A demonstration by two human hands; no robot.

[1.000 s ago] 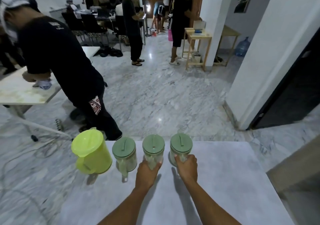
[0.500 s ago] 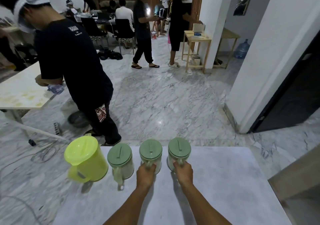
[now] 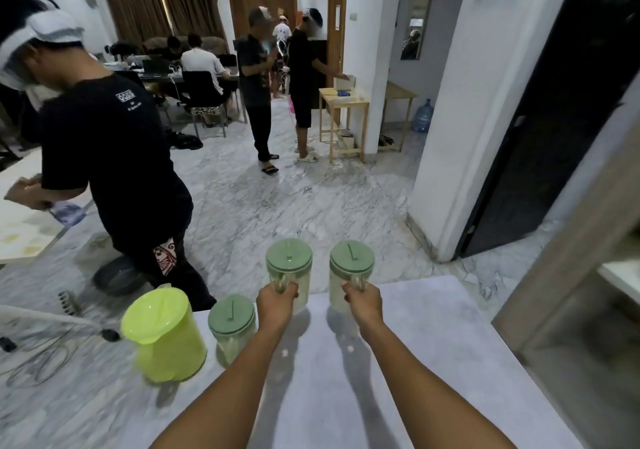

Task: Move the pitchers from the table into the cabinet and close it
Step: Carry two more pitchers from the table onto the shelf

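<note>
Two clear pitchers with green lids are lifted above the far edge of the grey table [image 3: 433,344]. My left hand [image 3: 275,305] grips the handle of the left clear pitcher [image 3: 290,268]. My right hand [image 3: 362,305] grips the handle of the right clear pitcher [image 3: 350,272]. A third clear pitcher with a green lid [image 3: 231,327] stands on the table to the left of my left arm. A lime-yellow pitcher [image 3: 162,338] stands at the table's far left corner. A wooden cabinet [image 3: 568,275] shows at the right edge, its inside dim.
A person in a black shirt [image 3: 114,164] bends over a white table [image 3: 20,227] close to the left. Cables and a power strip [image 3: 65,303] lie on the marble floor. Several people stand or sit farther back. A white pillar [image 3: 460,137] and dark doorway are right.
Both hands have raised their two green-lidded pitchers off the table, where they stood in a row a second ago. The person in black has shifted right.
</note>
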